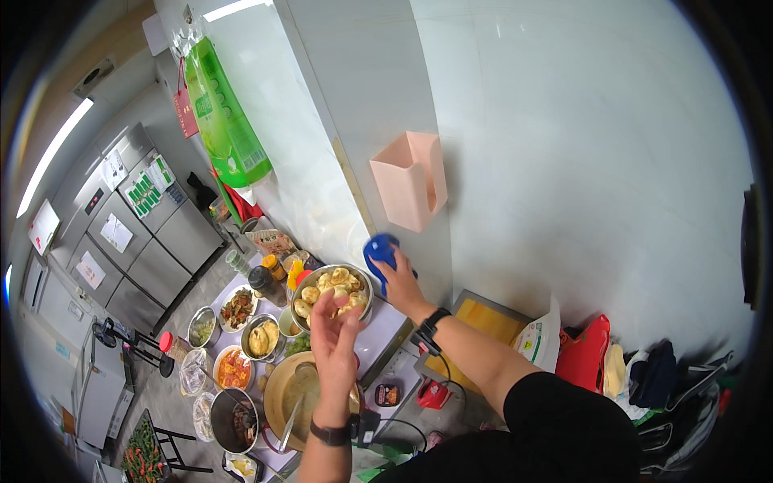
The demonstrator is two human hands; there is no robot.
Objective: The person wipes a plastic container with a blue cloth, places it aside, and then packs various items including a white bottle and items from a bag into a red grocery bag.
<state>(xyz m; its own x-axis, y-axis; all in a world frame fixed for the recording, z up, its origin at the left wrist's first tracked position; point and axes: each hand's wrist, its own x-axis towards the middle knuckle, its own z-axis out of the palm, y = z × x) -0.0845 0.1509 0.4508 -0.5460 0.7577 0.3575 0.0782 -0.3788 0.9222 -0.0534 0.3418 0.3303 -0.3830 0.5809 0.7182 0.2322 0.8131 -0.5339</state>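
My right hand (400,284) grips a bunched blue cloth (381,256), pressed to or just in front of the wall corner under a pink wall-mounted holder (401,187). The cloth looks slightly blurred. Raised over the table, my left hand (334,338) has its fingers apart and seems to hold nothing. Behind it, partly hidden, stands a steel bowl of round, pale yellow buns or similar food (326,287). A wide pot of soup (278,386) with a ladle (291,422) sits below and left of that hand.
Dishes crowd the table: tomato-and-egg-like food (234,368), a stir-fry plate (237,308), a deep steel pot (232,422). Jars (266,284) line the wall. A wooden board (477,326) and bags (583,356) lie right. Green packaging (226,115) hangs on the wall.
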